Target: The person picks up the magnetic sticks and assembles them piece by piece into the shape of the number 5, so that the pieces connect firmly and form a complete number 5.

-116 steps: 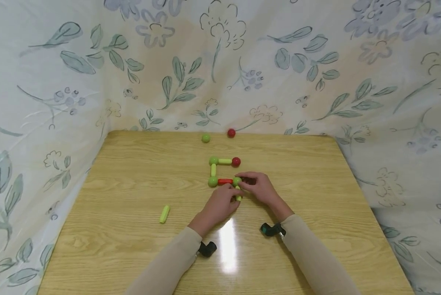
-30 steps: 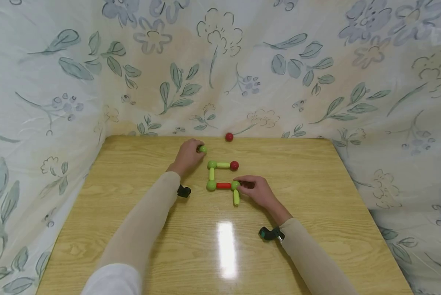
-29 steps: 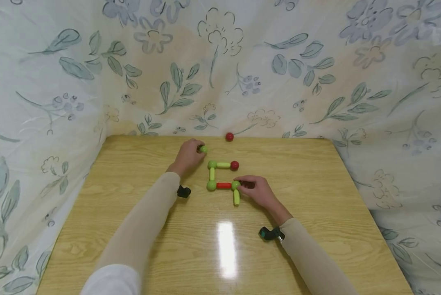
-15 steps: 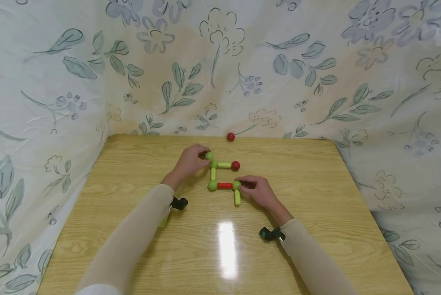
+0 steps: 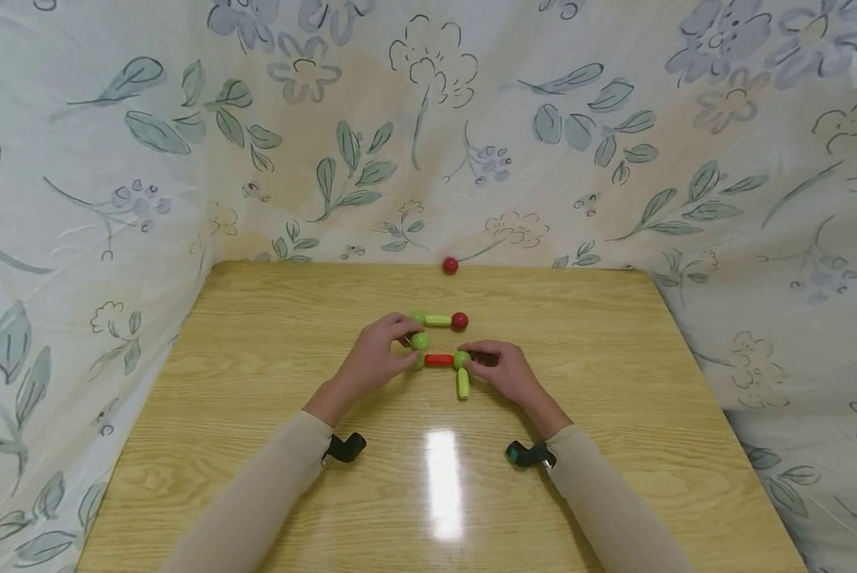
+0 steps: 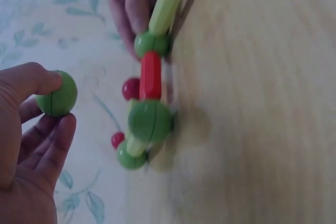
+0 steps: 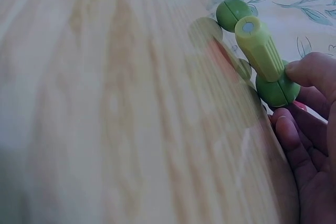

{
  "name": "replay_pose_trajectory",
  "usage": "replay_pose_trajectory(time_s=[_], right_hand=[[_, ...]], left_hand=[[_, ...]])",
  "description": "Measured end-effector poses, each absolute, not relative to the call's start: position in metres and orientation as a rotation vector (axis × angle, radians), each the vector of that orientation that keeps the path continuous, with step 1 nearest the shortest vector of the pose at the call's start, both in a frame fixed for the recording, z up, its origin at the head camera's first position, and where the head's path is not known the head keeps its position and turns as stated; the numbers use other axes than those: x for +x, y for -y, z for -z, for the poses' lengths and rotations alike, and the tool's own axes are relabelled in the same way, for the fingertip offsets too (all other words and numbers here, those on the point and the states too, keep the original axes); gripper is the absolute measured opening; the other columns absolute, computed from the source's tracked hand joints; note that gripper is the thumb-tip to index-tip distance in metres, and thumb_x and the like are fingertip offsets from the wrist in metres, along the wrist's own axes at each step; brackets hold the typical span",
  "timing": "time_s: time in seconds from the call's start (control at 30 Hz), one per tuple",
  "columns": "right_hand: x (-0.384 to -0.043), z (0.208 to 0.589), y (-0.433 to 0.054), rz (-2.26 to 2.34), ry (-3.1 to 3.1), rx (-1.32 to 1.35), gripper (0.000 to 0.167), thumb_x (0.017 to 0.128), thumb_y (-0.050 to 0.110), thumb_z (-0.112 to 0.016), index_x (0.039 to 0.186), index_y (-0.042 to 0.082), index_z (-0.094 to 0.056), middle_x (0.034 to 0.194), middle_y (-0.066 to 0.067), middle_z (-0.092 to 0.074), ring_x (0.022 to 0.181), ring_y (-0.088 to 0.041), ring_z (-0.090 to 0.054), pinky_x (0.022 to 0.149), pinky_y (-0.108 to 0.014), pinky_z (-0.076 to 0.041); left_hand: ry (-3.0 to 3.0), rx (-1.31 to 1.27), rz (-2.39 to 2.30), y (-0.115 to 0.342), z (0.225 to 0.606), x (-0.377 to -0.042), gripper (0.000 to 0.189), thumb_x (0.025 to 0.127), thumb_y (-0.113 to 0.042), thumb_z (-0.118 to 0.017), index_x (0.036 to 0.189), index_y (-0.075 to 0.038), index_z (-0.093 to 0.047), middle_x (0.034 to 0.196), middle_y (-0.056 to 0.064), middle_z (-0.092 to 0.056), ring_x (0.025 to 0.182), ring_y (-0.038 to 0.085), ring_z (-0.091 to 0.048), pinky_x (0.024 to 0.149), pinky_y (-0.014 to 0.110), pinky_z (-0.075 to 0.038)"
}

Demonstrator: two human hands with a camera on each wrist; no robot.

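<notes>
My left hand (image 5: pixel 372 356) pinches a loose green ball (image 6: pixel 62 94) between thumb and fingers. It holds this ball in the air over the left side of a chain of balls and sticks on the table. My right hand (image 5: pixel 505 369) grips the chain's near-right green ball (image 7: pixel 275 92). From that ball a yellow-green stick (image 7: pixel 260 48) points toward me, its far end bare with a metal dot. A red stick (image 5: pixel 439 360) joins it to another green ball (image 6: pixel 150 121). The far row has a green ball (image 6: pixel 131 156), a yellow-green stick (image 5: pixel 438 321) and a red ball (image 5: pixel 460 321).
A loose red ball (image 5: pixel 450 266) lies at the back edge of the wooden table (image 5: pixel 578 509). Floral cloth (image 5: pixel 428 127) hangs behind the table and along both sides. My left sleeve (image 5: pixel 256 485) crosses the table's left front.
My left hand let go of the yellow-green stick, took the green ball from the back and brought it toward me over the chain. My right hand stays at the corner ball.
</notes>
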State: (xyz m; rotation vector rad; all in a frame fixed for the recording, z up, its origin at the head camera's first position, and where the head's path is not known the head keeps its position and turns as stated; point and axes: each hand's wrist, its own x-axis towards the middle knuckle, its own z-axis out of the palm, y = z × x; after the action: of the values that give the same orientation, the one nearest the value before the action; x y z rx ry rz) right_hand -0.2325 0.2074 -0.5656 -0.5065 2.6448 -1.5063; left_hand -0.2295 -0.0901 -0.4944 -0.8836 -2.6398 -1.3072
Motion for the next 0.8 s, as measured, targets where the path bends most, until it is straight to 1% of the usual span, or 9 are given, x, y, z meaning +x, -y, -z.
replay_pose_trajectory(time_s=[0.2,0.37,0.5,0.63,0.73,0.8], right_hand=[[-0.233,0.566,-0.209,1.519,-2.635,-0.515,0.024,0.099,0.016,-0.082,0.124,0.018,-0.083,0.101,0.003,-0.075,0.090,-0.020,-0.067,0.078,-0.031,-0.056],[-0.233,0.566,-0.209,1.515,-2.630,-0.510,0.024,0.100,0.017,-0.082,0.124,0.018,-0.083,0.102,0.003,-0.075,0.091,-0.019,-0.067,0.080,-0.031,-0.056],[-0.233,0.565,-0.208,1.517,-2.631,-0.511,0.024,0.100,0.017,-0.082,0.124,0.018,-0.083,0.102,0.003,-0.075,0.092,-0.020,-0.068,0.080,-0.031,-0.056],[-0.233,0.564,-0.208,1.519,-2.636,-0.513,0.023,0.100,0.016,-0.082,0.123,0.018,-0.084,0.101,0.003,-0.075,0.091,-0.020,-0.068,0.079,-0.031,-0.056],[-0.233,0.564,-0.209,1.511,-2.641,-0.516,0.024,0.100,0.016,-0.082,0.123,0.019,-0.083,0.100,0.004,-0.075,0.090,-0.020,-0.067,0.079,-0.031,-0.056],[-0.234,0.565,-0.209,1.507,-2.643,-0.516,0.024,0.100,0.017,-0.082,0.124,0.019,-0.083,0.100,0.004,-0.075,0.090,-0.019,-0.067,0.079,-0.031,-0.056]], left_hand=[[2.574,-1.012,1.271,0.077,0.505,-0.206,0.035,0.091,-0.001,-0.087,0.124,-0.002,-0.076,0.119,0.008,-0.068,0.100,0.024,-0.068,0.088,0.043,-0.062],[2.556,-1.078,1.288,0.064,0.515,-0.187,0.037,0.089,0.000,-0.088,0.124,-0.002,-0.076,0.120,0.008,-0.068,0.102,0.023,-0.069,0.088,0.039,-0.061],[2.556,-1.091,1.273,0.055,0.523,-0.175,0.037,0.087,-0.002,-0.090,0.122,-0.003,-0.077,0.120,0.006,-0.070,0.103,0.021,-0.068,0.089,0.036,-0.060],[2.574,-1.081,1.256,0.046,0.530,-0.166,0.035,0.089,-0.007,-0.090,0.121,-0.006,-0.077,0.123,0.005,-0.071,0.108,0.019,-0.067,0.094,0.034,-0.057],[2.588,-1.058,1.268,0.041,0.534,-0.160,0.032,0.090,-0.009,-0.090,0.119,-0.007,-0.077,0.121,0.003,-0.072,0.109,0.017,-0.068,0.095,0.032,-0.057],[2.596,-1.042,1.293,0.038,0.536,-0.157,0.031,0.090,-0.009,-0.090,0.118,-0.007,-0.077,0.118,0.003,-0.073,0.106,0.015,-0.068,0.093,0.031,-0.058]])
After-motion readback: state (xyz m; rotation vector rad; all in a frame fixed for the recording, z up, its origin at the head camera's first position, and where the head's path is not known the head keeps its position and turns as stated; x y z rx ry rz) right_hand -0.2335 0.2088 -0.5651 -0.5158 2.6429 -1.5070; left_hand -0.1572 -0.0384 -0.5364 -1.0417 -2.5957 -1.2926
